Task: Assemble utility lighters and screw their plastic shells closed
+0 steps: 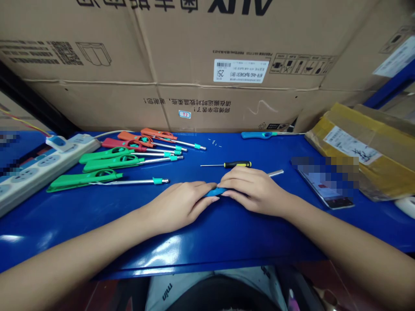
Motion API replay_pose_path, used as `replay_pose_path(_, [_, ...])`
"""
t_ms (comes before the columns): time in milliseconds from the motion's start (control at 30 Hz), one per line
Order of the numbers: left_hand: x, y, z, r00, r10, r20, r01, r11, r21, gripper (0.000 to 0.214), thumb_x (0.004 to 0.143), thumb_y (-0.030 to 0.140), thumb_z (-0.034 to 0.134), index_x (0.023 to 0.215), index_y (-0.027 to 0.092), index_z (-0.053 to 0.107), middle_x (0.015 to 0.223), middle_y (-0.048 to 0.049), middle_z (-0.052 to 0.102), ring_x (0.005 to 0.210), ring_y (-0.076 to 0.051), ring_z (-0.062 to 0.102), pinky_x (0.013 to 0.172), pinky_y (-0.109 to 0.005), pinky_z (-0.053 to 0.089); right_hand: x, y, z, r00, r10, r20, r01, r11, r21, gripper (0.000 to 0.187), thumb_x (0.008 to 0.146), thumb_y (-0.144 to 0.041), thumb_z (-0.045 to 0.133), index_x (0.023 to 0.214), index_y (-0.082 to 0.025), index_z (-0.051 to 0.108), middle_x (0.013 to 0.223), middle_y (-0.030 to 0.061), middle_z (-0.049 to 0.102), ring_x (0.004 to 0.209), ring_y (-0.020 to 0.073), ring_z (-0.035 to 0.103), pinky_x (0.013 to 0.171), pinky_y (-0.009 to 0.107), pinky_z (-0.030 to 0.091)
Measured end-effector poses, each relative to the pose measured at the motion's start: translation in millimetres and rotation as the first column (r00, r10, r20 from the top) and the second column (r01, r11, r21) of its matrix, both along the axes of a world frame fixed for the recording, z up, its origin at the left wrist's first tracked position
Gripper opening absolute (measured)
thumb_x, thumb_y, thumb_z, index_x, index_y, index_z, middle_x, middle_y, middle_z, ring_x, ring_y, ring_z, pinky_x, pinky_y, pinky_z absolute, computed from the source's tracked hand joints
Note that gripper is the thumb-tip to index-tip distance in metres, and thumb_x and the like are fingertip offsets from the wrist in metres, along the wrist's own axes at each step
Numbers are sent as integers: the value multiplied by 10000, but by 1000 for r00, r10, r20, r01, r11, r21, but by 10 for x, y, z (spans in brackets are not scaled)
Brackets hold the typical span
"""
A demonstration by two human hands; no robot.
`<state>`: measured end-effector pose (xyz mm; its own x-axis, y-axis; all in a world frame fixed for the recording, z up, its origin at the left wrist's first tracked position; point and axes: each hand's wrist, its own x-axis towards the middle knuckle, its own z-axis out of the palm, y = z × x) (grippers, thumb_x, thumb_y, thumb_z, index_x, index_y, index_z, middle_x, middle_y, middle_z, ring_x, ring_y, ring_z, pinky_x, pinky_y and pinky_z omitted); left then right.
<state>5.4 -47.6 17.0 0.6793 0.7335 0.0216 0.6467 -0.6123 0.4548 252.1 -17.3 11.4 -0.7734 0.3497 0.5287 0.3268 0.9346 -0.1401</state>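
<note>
Both hands are closed around a blue long-neck lighter (214,191) above the blue table. My left hand (181,203) pinches its left part with thumb and fingers. My right hand (254,190) grips it further right, and a metal tube end sticks out past the knuckles. Much of the lighter is hidden by the fingers. Just behind my right hand lies a small screwdriver (238,164) with a black and yellow handle. To the left lie several more long-neck lighters, among them a green lighter (86,180), a red lighter (125,144) and an orange lighter (157,134).
Another blue lighter (257,135) lies at the back against a large cardboard box (191,47). On the right are a phone (327,185) and a taped parcel (366,151). A white power strip (39,166) runs along the left, with a plug in it.
</note>
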Motion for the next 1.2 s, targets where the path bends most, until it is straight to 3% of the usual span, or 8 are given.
replay_pose_path(200, [32,-8,-27,997,8,75,-9,1000,9,392,1063,430,434,1312,206,638,1217,-80,725,1066,-254,702,921,-354,522,-33,-25,-16,1000,-26,-7,27,997,67,163,990,-165,540,943,-114,687,894,105,711,824,211,628,745,345,538])
replay_pose_path(467, [0,124,9,941,186,281,-87,939,-332,377,990,500,539,1128,204,728,1073,-33,757,963,-219,683,854,-309,509,72,69,17,1000,-22,22,20,998,65,110,994,-209,576,1020,-158,670,999,90,741,929,214,644,840,379,524])
replay_pose_path(600, [-11,158,-74,882,314,352,-158,900,-407,333,909,443,645,1077,157,670,965,-42,711,713,-157,639,672,-281,521,90,69,25,998,-53,33,51,996,69,146,982,-200,593,1101,-190,676,1161,109,712,1080,242,619,936,435,500])
replay_pose_path(733, [21,156,-165,763,440,474,-213,863,-458,425,886,433,674,1195,169,550,966,-29,663,508,-82,532,468,-233,463,25,7,6,976,-127,-175,115,990,-80,110,970,-192,589,955,-158,693,903,89,700,845,182,631,782,335,525])
replay_pose_path(800, [40,148,-184,734,411,540,-159,878,-452,393,904,393,663,1205,174,537,996,-34,657,559,-79,546,510,-224,489,-29,-20,-7,946,-249,-208,176,933,-315,196,980,-245,574,843,-164,689,753,46,669,670,138,590,638,279,488])
replay_pose_path(933, [62,111,-186,739,259,622,-9,927,-376,355,927,282,639,1250,172,541,1159,-82,658,860,-133,638,703,-231,545,-116,-29,-21,898,-418,-135,151,582,-799,407,966,-477,565,714,-169,649,536,-29,531,452,90,461,455,235,377])
replay_pose_path(1033, [74,82,-171,742,239,627,39,918,-395,391,934,279,637,1291,161,530,1147,-87,668,847,-132,637,716,-243,549,-126,-5,-34,881,-443,-169,30,409,-912,462,911,-598,604,726,-174,620,544,-39,528,412,80,438,428,235,367])
replay_pose_path(1200, [83,68,-111,799,330,503,-10,843,-538,305,893,396,693,1041,128,680,774,-8,652,629,-111,579,595,-229,485,-39,82,-41,809,-543,-226,98,504,-858,548,822,-697,658,653,-179,602,529,-25,530,418,76,395,396,234,292])
